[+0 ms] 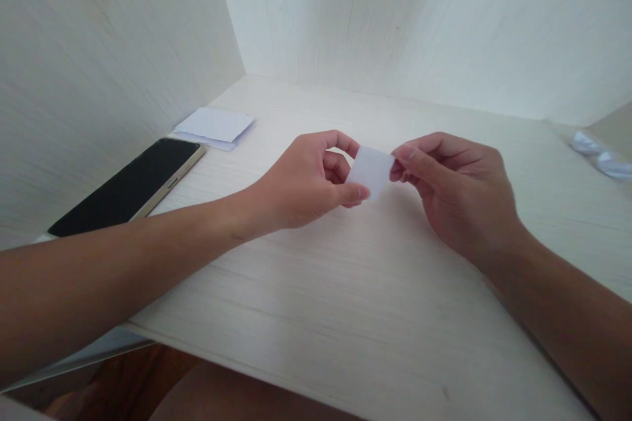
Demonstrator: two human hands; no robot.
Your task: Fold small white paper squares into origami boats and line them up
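Observation:
A small white square of paper (371,170) is held between my two hands, just above the pale wood-grain desk (316,302). My left hand (316,181) grips its left side, with the thumb at the lower edge and a forefinger at the upper left corner. At the upper right corner, the thumb and forefinger of my right hand (457,187) pinch the paper. The other fingers of the right hand are curled and partly hidden. Whether the square is one sheet or several folded layers, I cannot tell.
Folded white paper (216,123) lies at the back left by the side panel (113,46). In front of it, a dark-screened phone (128,187) is partly covered by my left forearm. Crumpled white pieces (600,156) lie at the far right. The desk's front edge runs below my arms.

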